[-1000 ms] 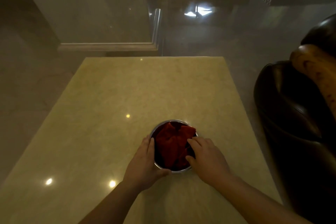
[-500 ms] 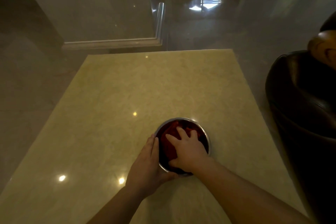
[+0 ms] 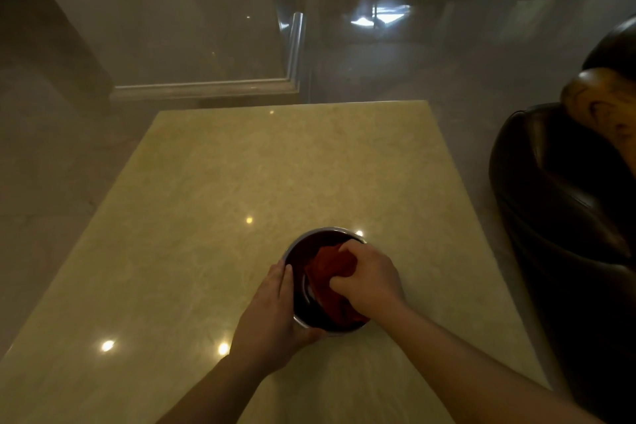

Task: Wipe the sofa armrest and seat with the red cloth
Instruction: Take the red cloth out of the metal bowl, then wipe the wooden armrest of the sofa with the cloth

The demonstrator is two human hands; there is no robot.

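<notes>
A red cloth point(image 3: 328, 270) is bunched inside a round metal bowl point(image 3: 311, 239) on the beige marble table point(image 3: 241, 182). My right hand point(image 3: 370, 277) is inside the bowl, fingers closed around the cloth, lifting a fold of it. My left hand point(image 3: 272, 311) wraps the bowl's left rim and holds it in place. The dark leather sofa point(image 3: 564, 203) stands at the right, its rounded armrest facing the table.
A tan patterned cushion point(image 3: 605, 107) lies on the sofa's top. A glossy tiled floor point(image 3: 430, 55) surrounds the table, with a narrow strip between table and sofa. A wall with a baseboard point(image 3: 206, 86) stands beyond the table's far edge.
My right hand went from the bowl's right rim into the bowl, pressed on the cloth, and has now closed on it and gathered it up. My left hand stayed on the rim.
</notes>
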